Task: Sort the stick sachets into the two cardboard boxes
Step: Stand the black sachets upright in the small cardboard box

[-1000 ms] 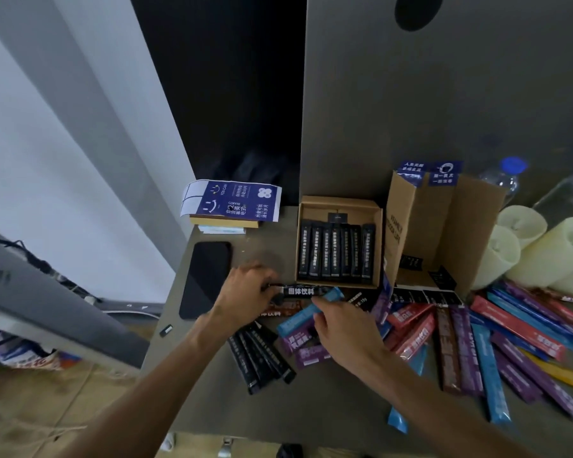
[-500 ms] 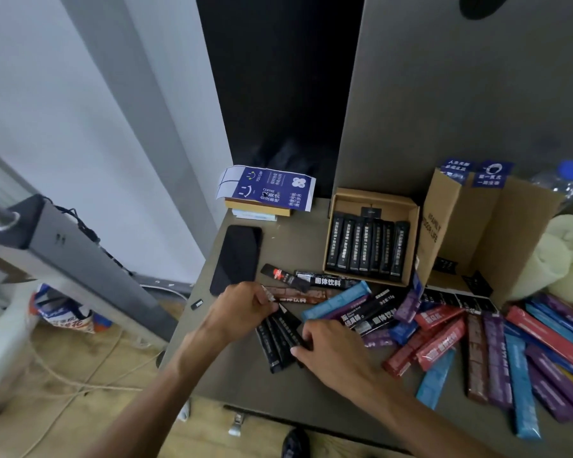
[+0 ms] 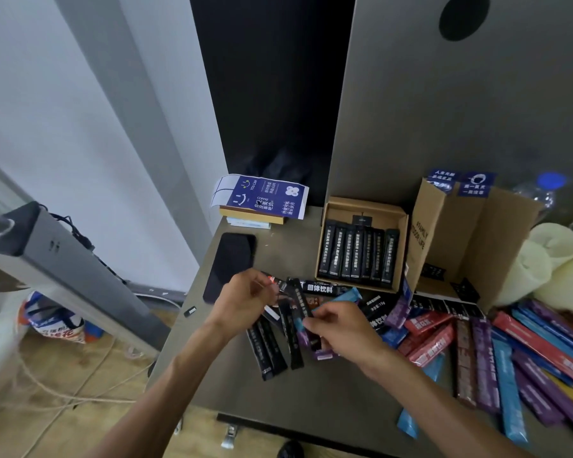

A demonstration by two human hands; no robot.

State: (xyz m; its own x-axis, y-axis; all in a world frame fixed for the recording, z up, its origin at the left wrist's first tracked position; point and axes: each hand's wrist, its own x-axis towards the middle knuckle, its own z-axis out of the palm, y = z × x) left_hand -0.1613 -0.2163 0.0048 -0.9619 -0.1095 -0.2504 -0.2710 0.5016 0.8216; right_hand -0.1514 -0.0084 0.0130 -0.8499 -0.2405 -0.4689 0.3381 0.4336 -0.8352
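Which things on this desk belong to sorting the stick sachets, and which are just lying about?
Job: small shallow cardboard box; tall open cardboard box; loose red, blue and purple stick sachets; black stick sachets gripped by the left hand and right hand.
Lying about: black phone; blue printed leaflet; clear plastic bottle; cream pillar candles.

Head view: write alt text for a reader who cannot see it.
The left hand and right hand grip black stick sachets over a table. Behind, a small cardboard box holds more, beside a taller open box; coloured sachets lie right.
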